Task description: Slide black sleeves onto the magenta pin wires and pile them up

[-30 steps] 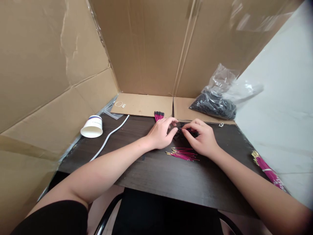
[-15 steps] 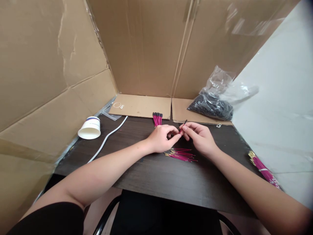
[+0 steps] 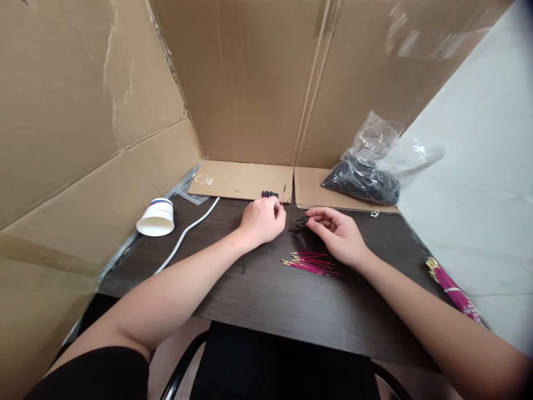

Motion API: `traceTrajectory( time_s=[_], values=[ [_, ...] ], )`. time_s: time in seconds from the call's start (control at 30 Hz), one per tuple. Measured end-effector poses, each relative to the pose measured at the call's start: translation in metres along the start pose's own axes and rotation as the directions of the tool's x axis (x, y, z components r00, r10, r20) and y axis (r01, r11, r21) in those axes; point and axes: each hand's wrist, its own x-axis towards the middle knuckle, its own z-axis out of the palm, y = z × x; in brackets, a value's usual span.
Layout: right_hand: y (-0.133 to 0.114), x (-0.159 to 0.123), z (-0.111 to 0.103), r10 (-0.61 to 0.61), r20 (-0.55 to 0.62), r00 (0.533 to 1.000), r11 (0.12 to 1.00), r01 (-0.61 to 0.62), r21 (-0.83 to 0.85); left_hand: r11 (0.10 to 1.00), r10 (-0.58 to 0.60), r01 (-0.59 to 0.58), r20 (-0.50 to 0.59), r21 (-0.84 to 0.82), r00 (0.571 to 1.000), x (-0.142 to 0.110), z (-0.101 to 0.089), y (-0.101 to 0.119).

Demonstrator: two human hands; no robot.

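Observation:
My left hand (image 3: 264, 220) pinches a thin pink wire with a dark sleeve (image 3: 284, 190) on its upper end, held nearly upright. Just behind that hand is a bundle of pink wires with black-sleeved tips (image 3: 270, 194), mostly hidden by the hand. Loose short black sleeves (image 3: 297, 228) lie on the table between the hands. Over their right edge is my right hand (image 3: 337, 233), fingers curved, thumb and forefinger apart, with nothing visible in it. In front of both hands lies a loose row of pink wires with gold ends (image 3: 310, 264).
A clear bag of black pieces (image 3: 366, 180) rests at the back right on cardboard. A tied bundle of pink wires (image 3: 453, 289) lies at the right edge. At the left are a tipped paper cup (image 3: 156, 218) and a white cable (image 3: 187, 230). Cardboard walls (image 3: 245, 83) enclose the back and left.
My left hand has moved left and away from me, taking the sleeved wire to the bundle. My right hand has let go of that wire and stays over the black sleeves.

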Motion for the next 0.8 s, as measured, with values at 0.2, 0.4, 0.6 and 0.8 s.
traceTrajectory(
  time_s=[0.2,0.4,0.6,0.8],
  values=[
    [-0.005,-0.005,-0.005,-0.312,0.217,0.925,0.829,0.377,-0.414,0.939,-0.159,0.149,0.005,0.311,0.987,0.014,-0.012,-0.011],
    [-0.019,-0.008,-0.012,-0.251,0.478,0.842,0.751,0.481,-0.453,0.934,-0.151,0.128,0.043,0.334,0.988,0.016,-0.006,-0.016],
    [-0.036,-0.013,-0.015,-0.069,0.627,0.776,0.719,0.474,-0.508,0.939,-0.119,0.093,0.059,0.331,0.991,0.017,-0.004,-0.020],
    [-0.034,-0.013,-0.015,-0.040,0.643,0.765,0.733,0.459,-0.501,0.981,0.005,-0.010,0.028,0.191,1.000,0.009,-0.002,-0.013]
  ],
)
